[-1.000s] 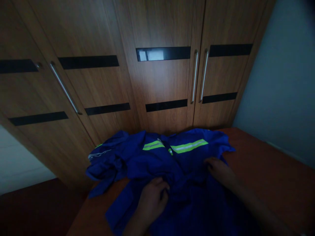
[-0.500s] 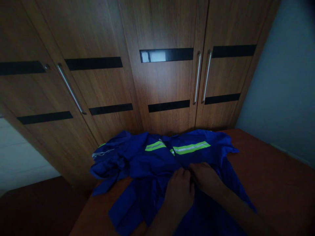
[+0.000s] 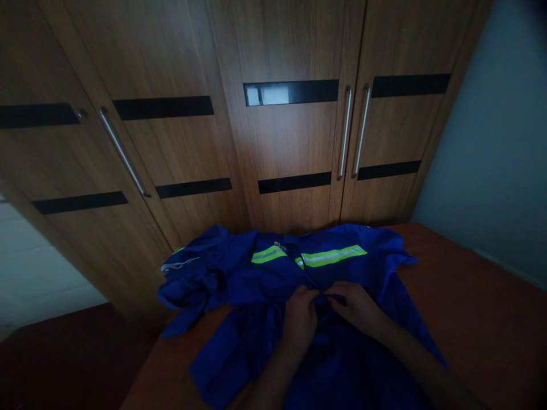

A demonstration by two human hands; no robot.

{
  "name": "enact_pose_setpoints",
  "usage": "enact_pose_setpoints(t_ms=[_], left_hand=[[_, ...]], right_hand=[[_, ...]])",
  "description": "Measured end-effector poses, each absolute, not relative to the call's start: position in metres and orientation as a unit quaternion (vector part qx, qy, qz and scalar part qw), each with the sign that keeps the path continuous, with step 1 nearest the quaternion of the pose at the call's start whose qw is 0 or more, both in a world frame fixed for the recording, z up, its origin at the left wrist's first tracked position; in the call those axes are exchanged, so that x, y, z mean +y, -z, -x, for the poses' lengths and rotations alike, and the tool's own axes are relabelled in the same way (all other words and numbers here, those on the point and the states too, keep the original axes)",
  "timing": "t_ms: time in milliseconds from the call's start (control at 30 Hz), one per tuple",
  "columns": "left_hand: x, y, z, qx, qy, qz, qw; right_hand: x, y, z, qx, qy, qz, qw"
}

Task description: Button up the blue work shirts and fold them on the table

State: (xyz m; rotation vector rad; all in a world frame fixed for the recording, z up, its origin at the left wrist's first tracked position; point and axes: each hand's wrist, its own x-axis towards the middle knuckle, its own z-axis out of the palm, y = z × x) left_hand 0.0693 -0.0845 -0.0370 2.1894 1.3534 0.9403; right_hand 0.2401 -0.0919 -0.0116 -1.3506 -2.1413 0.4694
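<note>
A dark blue work coverall (image 3: 260, 285) lies spread out, front up, with bright green and silver reflective strips (image 3: 333, 256) across its chest. Its opening runs down the middle toward my hands. My left hand (image 3: 300, 316) is closed, thumb and fingers pinching the cloth at the front opening. Close beside it on the right, my right hand (image 3: 352, 306) pinches the other edge of the same opening. The fingertips almost meet, and the exact bit of cloth between them is too dark to make out. One sleeve (image 3: 222, 359) hangs toward the lower left.
Beneath the coverall is a reddish-brown surface (image 3: 478, 330). Right behind it stands a wooden wardrobe (image 3: 290, 142) with long metal handles (image 3: 344, 134) and black inset strips. A pale wall (image 3: 491, 159) rises on the right. The light is dim.
My left hand has moved slightly up and left, and a small gap shows between the hands. A fold of blue cloth now shows at the fingertips. The coverall lies nearly the same.
</note>
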Motion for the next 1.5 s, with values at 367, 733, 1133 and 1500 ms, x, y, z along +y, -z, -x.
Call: enact_pose_setpoints(t_ms=[367, 733, 1133, 1500], left_hand=[[-0.088, 0.035, -0.070, 0.477, -0.386, -0.734, 0.292], [-0.076, 0.005, -0.040, 0.445, -0.619, -0.377, 0.527], [-0.076, -0.054, -0.023, 0.286, -0.745, -0.479, 0.365], [-0.125, -0.016, 0.023, 0.424, -0.367, -0.819, 0.120]], right_hand=[[-0.097, 0.024, -0.223, -0.766, -0.041, 0.597, 0.237], [-0.051, 0.010, -0.277, -0.642, -0.016, 0.602, 0.474], [0.023, -0.121, -0.263, -0.623, -0.077, 0.384, 0.677], [-0.053, -0.054, -0.279, -0.793, -0.094, 0.396, 0.453]])
